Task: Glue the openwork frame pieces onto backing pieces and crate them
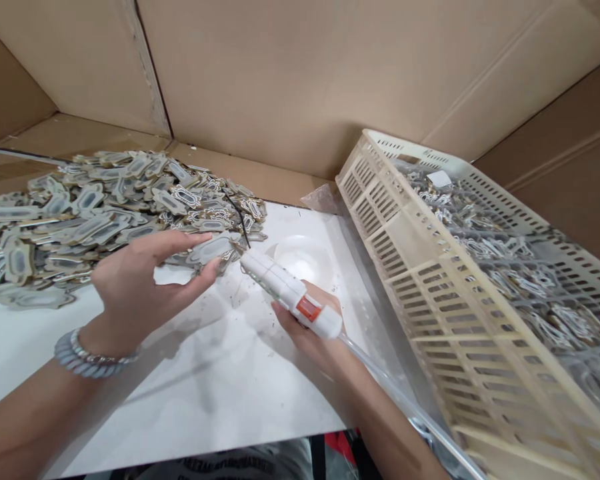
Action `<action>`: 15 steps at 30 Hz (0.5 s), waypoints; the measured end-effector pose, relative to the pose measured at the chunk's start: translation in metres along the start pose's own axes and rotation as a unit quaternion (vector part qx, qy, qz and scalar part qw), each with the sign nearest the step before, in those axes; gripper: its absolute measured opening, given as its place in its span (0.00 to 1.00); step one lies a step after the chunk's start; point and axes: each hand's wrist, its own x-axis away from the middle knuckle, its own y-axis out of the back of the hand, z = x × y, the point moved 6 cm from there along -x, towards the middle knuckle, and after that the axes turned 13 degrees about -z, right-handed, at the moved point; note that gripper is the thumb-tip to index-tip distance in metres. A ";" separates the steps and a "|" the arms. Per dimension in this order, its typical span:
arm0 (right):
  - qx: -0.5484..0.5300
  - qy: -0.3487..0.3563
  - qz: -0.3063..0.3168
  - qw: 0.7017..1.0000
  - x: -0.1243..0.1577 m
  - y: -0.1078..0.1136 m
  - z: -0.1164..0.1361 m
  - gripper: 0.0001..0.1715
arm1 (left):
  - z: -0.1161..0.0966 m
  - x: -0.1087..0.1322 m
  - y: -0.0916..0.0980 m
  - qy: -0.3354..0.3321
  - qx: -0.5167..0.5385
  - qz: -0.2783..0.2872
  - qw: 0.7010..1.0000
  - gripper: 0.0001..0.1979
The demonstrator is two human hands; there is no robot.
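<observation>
Between the thumb and index finger of my left hand (150, 283) is a flat, grey, frame-shaped piece (213, 249), held at the right edge of a large pile of similar pieces (110, 200). My right hand (310, 320) is wrapped round a white handheld tool (280, 283) with an orange-red switch. The tool's thin dark tip points up and left and reaches the right end of the held piece. A clear tube (410, 397) runs from the tool's rear toward the lower right. A beaded bracelet is on my left wrist.
A cream slotted crate (430, 293) on the right holds white looped items in clear compartments. A shallow white dish (305, 257) lies behind my right hand on the white tabletop (220, 387). Cardboard walls (260, 80) enclose the back and sides. A small clear plastic bag (320, 198) lies near the crate.
</observation>
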 end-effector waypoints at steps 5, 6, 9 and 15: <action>-0.004 0.001 -0.002 1.000 0.000 -0.001 0.000 0.19 | -0.001 0.000 0.000 -0.008 -0.001 -0.002 1.000 0.14; -0.004 0.000 -0.002 1.000 0.001 -0.001 0.000 0.18 | -0.001 0.000 0.001 -0.006 -0.002 -0.001 1.000 0.14; -0.001 0.001 0.001 1.000 0.001 -0.001 0.000 0.18 | 0.000 0.000 0.001 0.003 0.000 0.002 1.000 0.13; 0.002 0.018 0.002 1.000 0.001 -0.001 0.002 0.18 | -0.001 0.001 0.001 -0.014 0.007 -0.008 1.000 0.13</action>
